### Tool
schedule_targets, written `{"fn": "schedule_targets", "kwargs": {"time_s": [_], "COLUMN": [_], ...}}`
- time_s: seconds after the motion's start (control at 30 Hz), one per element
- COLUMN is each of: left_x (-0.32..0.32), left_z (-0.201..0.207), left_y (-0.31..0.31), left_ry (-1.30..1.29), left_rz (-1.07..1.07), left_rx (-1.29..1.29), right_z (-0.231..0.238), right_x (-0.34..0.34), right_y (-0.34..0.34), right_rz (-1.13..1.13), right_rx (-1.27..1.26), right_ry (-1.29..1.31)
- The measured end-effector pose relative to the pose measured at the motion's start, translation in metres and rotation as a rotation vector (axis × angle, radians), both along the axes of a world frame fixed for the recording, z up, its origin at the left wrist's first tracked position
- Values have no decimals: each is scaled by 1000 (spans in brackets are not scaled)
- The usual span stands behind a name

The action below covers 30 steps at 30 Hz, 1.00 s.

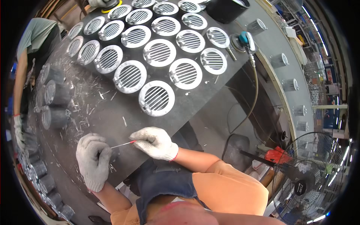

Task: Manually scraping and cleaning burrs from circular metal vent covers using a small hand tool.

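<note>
White knitted gloves cover both of my hands, held low over the dark worktable (112, 107). A thin silvery rod with a red end (123, 144) runs between them. My right hand (154, 143) is closed round the red end. My left hand (93, 159) is closed at the rod's other end, its fingers curled; whatever else it may hold is hidden. Just beyond the right hand stands the nearest of several round metal parts with slotted, grille-like faces (156, 98). Thin shavings (88, 101) are strewn over the tabletop beyond the left hand.
A sander with a teal body (244, 39) sits at the table's right edge, its hose hanging down. More cylinders (56, 117) stand at the left, near another person's gloved hand (18, 133). A black fan (302, 183) is at lower right. A black bucket (227, 10) stands at the far end.
</note>
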<state>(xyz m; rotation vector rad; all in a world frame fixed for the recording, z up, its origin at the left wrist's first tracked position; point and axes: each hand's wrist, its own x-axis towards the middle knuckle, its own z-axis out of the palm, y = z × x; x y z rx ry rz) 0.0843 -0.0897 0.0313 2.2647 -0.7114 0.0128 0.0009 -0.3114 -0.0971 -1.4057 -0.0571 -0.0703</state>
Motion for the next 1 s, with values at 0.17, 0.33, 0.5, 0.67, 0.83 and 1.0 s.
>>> {"fn": "schedule_targets", "kwargs": {"time_s": [0.17,0.33,0.5,0.67,0.83,1.0], "left_x": [1,1,2,3,2,0], "left_z": [3,3,2,2,3,5], "left_y": [-2,-3,-2,-1,-2,-5], "left_ry": [3,-40,-31,-7,-21,-24], "left_rz": [-40,0,-31,-33,-19,5], "left_rx": [-9,6,2,-13,-14,-46], "right_z": [5,5,1,1,1,0], "right_x": [0,1,0,1,3,2], "right_y": [-3,0,0,0,-1,1], "right_rz": [-16,48,-49,-32,-60,-39], "right_rx": [-182,60,-231,-162,-190,-275], "right_ry": [-84,89,-194,-61,-150,-167]}}
